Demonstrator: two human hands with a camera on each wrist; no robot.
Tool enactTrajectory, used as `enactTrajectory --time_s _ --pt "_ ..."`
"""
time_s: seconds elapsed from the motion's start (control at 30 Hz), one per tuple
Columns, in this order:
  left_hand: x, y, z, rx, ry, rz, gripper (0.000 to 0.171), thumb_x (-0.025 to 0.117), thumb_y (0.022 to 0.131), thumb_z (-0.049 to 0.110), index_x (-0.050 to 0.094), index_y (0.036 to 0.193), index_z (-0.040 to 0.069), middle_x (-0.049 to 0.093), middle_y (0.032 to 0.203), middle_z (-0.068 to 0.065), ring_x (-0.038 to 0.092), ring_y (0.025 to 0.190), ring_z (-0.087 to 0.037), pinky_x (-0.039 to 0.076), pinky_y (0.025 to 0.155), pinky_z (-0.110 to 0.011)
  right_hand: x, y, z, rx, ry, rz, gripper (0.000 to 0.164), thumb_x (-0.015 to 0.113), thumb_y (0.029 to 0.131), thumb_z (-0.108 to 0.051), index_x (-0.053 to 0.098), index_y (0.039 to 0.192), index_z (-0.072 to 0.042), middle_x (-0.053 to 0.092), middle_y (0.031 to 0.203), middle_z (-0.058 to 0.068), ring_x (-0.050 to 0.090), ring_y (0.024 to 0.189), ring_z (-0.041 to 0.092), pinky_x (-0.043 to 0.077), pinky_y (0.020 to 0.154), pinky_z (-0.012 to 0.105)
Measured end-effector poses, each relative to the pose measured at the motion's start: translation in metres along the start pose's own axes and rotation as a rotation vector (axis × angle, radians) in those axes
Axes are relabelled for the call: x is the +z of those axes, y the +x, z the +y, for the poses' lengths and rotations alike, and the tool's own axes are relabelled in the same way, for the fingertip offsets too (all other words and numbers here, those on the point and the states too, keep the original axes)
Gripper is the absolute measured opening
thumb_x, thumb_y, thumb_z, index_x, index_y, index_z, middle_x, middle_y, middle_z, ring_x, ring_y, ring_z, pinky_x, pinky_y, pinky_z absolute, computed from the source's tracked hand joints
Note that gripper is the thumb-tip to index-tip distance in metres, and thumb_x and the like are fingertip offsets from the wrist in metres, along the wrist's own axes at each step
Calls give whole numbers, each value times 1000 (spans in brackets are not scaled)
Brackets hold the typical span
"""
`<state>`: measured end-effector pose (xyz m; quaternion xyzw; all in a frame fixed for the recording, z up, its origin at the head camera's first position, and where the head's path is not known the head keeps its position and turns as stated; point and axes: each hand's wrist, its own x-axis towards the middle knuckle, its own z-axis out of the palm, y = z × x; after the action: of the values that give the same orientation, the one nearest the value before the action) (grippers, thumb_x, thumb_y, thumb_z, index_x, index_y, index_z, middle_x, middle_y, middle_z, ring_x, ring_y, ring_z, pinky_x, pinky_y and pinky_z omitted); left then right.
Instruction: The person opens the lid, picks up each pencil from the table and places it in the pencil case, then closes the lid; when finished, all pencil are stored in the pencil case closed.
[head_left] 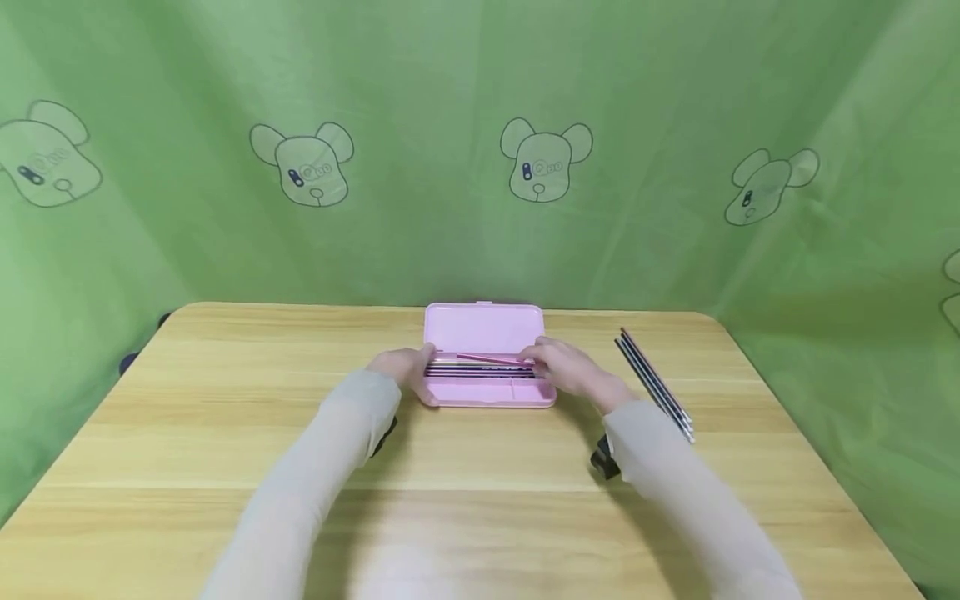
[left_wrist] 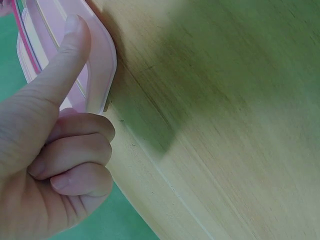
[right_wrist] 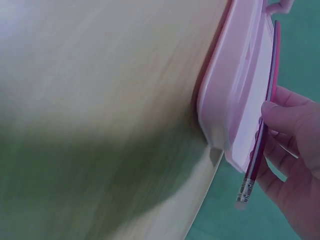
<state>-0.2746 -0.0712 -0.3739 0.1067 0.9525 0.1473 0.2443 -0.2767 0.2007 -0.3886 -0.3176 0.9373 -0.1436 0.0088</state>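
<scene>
An open pink pencil case (head_left: 483, 327) lies near the table's far edge, its lid tipped back. Several dark pencils (head_left: 472, 372) lie lengthwise in its long compartment. My left hand (head_left: 401, 367) holds the case's left end; in the left wrist view its thumb (left_wrist: 67, 60) reaches over the rim and the other fingers are curled. Above the case's right side, my right hand (head_left: 564, 365) pinches a dark red striped pencil (right_wrist: 260, 142) between thumb and fingers. Its eraser end, with a silver band, points down in the right wrist view, and its other end slants over the compartment.
Several more pencils (head_left: 652, 383) lie in a loose bundle on the wooden table (head_left: 480, 492), right of the case and close to my right forearm. A green curtain (head_left: 420, 250) printed with bear heads hangs behind the table and along its sides.
</scene>
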Motion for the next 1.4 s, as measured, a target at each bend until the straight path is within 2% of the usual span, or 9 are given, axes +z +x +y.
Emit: enactTrajectory --time_s 0.1,0.33,0.6,0.73,0.97,1.17,1.4 --pt "-2 0 -2 5 -4 7 90 79 64 41 32 136 15 46 135 -15 44 122 -31 36 102 -44 2 11 -3 -3 -12 -4 30 56 82 6 65 109 -4 59 87 8 57 81 20 50 80 36" --pt "-1 2 -3 16 8 0 91 78 64 43 30 137 16 45 136 -14 43 123 -31 36 102 -44 10 32 -10 -44 -59 2 27 57 83 4 67 105 -6 61 86 7 59 85 23 50 80 36" --pt "3 2 -3 21 14 10 90 78 64 42 32 135 15 48 133 -13 45 121 -30 37 101 -42 17 48 -17 -2 -95 -40 23 57 86 -2 68 106 -10 59 89 3 58 90 23 49 84 37" --pt "4 2 -2 6 8 7 87 79 64 42 34 134 15 48 133 -12 45 121 -29 37 101 -42 21 52 -16 -9 -120 -40 23 56 87 -3 68 104 -11 59 90 3 58 91 24 48 85 38" --pt "4 1 -2 24 19 20 85 79 63 41 36 131 14 50 130 -12 47 119 -29 39 100 -42 28 55 -10 16 -120 -25 17 56 88 -6 66 99 -12 60 91 4 58 92 26 49 85 41" --pt "3 0 -1 14 22 17 89 78 64 41 32 136 15 48 133 -12 45 121 -29 37 101 -42 32 56 -4 13 -128 18 13 60 85 -5 65 95 -11 60 89 4 59 90 26 49 82 41" --pt "3 2 -1 11 51 8 94 78 64 43 28 139 14 47 134 -14 45 122 -29 38 101 -42 29 54 -2 20 -82 35 12 59 85 -4 64 94 -10 60 89 5 59 88 25 50 81 40"
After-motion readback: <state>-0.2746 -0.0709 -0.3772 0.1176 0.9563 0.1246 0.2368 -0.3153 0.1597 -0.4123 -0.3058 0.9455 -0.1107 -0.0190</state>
